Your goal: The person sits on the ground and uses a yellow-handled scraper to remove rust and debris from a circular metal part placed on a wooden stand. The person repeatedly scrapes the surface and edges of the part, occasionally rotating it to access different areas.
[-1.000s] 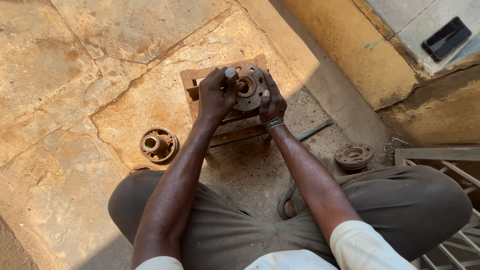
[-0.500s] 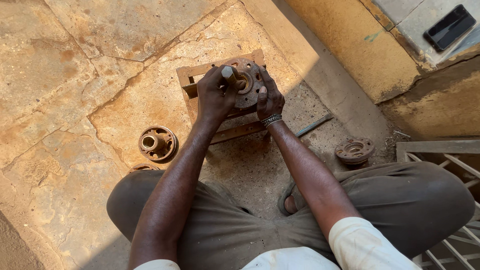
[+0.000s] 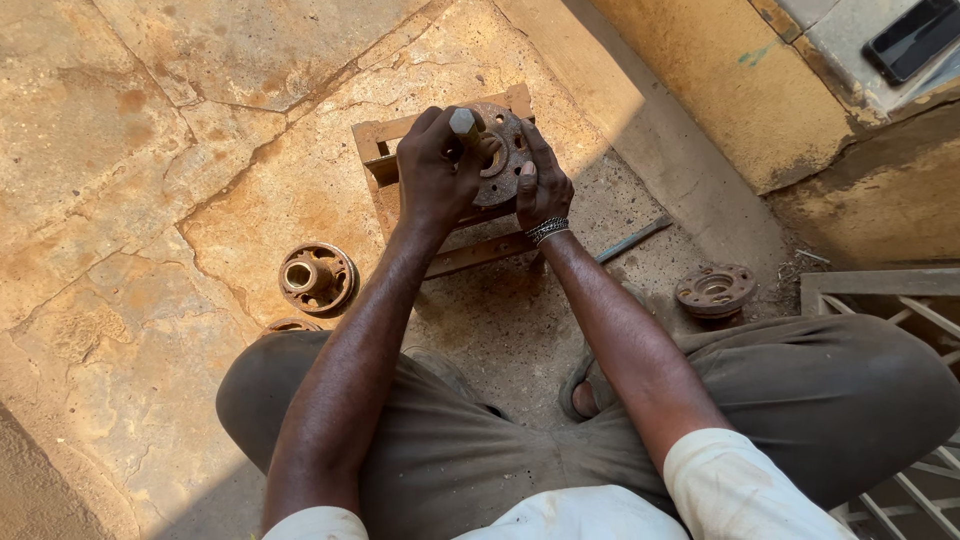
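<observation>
Cracked stone paving (image 3: 150, 150) in warm sunlight fills most of the view, with a yellow-painted wall (image 3: 740, 90) running along the upper right and the person seated cross-legged on the ground. Straight ahead sits a small rusty metal stand (image 3: 385, 150), and on top of it lies a rusty wheel hub (image 3: 505, 150) — a round flanged part with a central bore and bolt holes. The left hand (image 3: 435, 175) is closed in a fist around a steel punch (image 3: 463, 122), its flat grey end sticking up above the knuckles, held over the hub's near left side. The right hand (image 3: 540, 185) rests on the hub's right edge, fingers spread loosely and pressing on the flange (a beaded bracelet circles that wrist). A second hub (image 3: 317, 277) lies on the paving to the left, well apart — a third (image 3: 715, 290) lies to the right, near the knee. A thin metal rod (image 3: 635, 238) lies on the ground just right of the stand.
</observation>
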